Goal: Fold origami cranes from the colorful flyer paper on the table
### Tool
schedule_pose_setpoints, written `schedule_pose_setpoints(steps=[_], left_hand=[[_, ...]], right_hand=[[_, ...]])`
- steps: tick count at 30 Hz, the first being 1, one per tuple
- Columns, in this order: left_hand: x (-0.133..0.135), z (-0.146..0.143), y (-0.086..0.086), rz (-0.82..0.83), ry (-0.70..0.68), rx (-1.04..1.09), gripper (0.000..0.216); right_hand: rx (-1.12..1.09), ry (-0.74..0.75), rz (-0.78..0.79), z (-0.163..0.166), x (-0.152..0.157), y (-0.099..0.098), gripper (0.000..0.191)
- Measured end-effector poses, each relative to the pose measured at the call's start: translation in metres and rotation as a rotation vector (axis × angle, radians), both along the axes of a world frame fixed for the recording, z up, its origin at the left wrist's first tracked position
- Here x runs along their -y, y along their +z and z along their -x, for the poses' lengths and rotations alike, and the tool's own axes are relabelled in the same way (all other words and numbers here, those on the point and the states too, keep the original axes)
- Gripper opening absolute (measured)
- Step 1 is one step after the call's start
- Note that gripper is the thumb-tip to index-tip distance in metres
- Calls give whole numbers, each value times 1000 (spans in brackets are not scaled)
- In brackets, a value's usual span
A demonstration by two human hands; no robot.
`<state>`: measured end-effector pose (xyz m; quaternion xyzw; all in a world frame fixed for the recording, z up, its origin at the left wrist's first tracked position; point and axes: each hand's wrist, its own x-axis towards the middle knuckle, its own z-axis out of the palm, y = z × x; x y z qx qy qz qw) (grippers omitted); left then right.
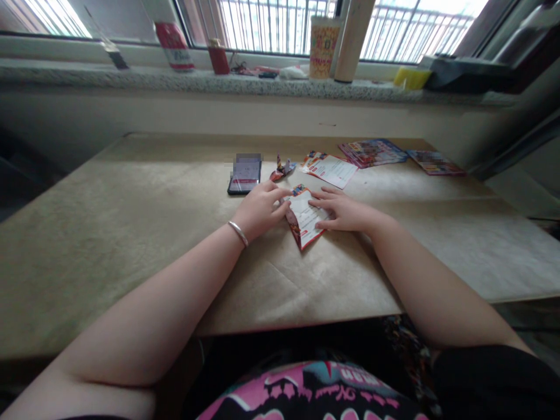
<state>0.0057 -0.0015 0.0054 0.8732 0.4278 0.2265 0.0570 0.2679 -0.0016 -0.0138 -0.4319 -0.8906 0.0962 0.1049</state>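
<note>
A white and red printed leaflet (311,217) lies on the table in front of me, its left side folded over into a slanted, colourful flap. My left hand (261,209) is at that folded edge, thumb and fingers closing on the paper. Across the right part of the leaflet lies my right hand (345,211), fingers stretched out and spread, pressing on the sheet. Just beyond my left fingers sits a small folded paper figure (283,170) with upright points. A phone (245,174) with a lit screen lies to its left.
Behind the leaflet are more white leaflets (335,169), a fanned stack of colourful leaflets (374,153) and another pile (436,163) to the right. On the windowsill (254,84) stand a red and white can (174,46), a red bottle (218,57) and a patterned cup (324,49).
</note>
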Motion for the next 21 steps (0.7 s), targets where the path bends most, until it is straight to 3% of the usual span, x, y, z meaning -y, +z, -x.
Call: schedule_pose_setpoints(steps=[6,11,17,21], left_hand=[[-2,6,6,-75,-44,-192,43],[1,6,3,-35,-66,-247,38],[1,7,0,-6,-206,-335,41],[2,7,2,-1,-203,-384,43]], right_hand=[[-24,-9,-49,3,1,1,56],[-49,8,-121,8,4,3,48],[-31,27,-125,11,9,10,33],[-8,22,-132,8,7,14,30]])
